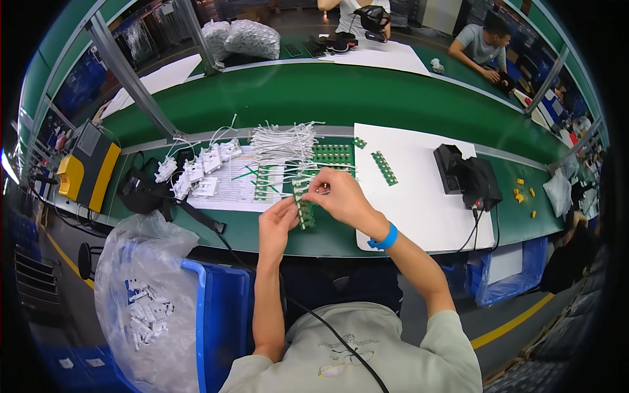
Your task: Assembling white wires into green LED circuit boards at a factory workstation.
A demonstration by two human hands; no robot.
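Upright between my hands stands a narrow green circuit board strip (301, 208) with small pale parts along it. My left hand (276, 223) grips its lower part between thumb and fingers. Beside its upper part my right hand (341, 196), with a blue band at the wrist, is closed in a pinch; what the fingertips hold is too small to make out. Just behind lie a bundle of white cables (283, 143) and rows of green circuit boards (333, 156). More board strips (264, 183) with white leads lie left of my hands.
White plastic housings with cables (206, 164) lie at the left, near a yellow and black device (88, 167). On the white sheet (406, 216) rest a loose board strip (384, 168) and a black device (466, 177). A blue bin (223, 321) stands below left. Two people work across the bench.
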